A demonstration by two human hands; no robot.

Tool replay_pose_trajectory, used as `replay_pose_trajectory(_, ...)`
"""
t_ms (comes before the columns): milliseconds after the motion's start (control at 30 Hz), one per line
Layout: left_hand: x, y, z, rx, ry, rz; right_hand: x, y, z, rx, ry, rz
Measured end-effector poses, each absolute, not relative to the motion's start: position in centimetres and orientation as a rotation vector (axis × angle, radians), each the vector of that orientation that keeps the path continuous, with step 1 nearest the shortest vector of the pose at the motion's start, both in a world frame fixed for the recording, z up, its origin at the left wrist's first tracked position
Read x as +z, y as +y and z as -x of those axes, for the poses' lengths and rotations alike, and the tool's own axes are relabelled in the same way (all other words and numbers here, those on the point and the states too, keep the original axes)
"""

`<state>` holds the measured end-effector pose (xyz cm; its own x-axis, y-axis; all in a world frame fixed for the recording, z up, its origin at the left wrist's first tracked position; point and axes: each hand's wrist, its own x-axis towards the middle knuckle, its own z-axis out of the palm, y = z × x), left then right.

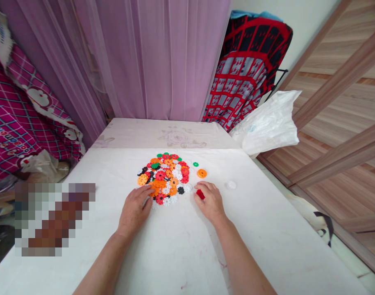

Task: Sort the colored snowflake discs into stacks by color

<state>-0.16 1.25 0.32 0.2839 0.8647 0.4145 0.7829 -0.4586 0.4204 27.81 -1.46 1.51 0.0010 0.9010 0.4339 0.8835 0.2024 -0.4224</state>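
Near the centre of the frame, the left hand (135, 205), half spread, touches the pile of coloured discs (160, 175); to its right, the right hand (211, 201), loosely curled, holds a red piece (200, 194).

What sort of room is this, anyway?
Probably a room in a home: lilac curtains hang beyond the cloth-covered table, pink cartoon-print fabric drapes at the left, and wooden panels line the right.
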Motion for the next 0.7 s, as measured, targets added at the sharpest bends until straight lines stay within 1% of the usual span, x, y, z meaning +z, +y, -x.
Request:
replay_pose_trajectory(333,0.2,1.2,0.2,0.890,1.560,-2.409,2.2,-0.3,-25.1,0.033,-1.997,1.705)
replay_pose_trajectory(700,0.3,1.3,0.3,0.875,1.547,-2.418,1.5,0.1,-24.6,0.052,-1.919,1.781)
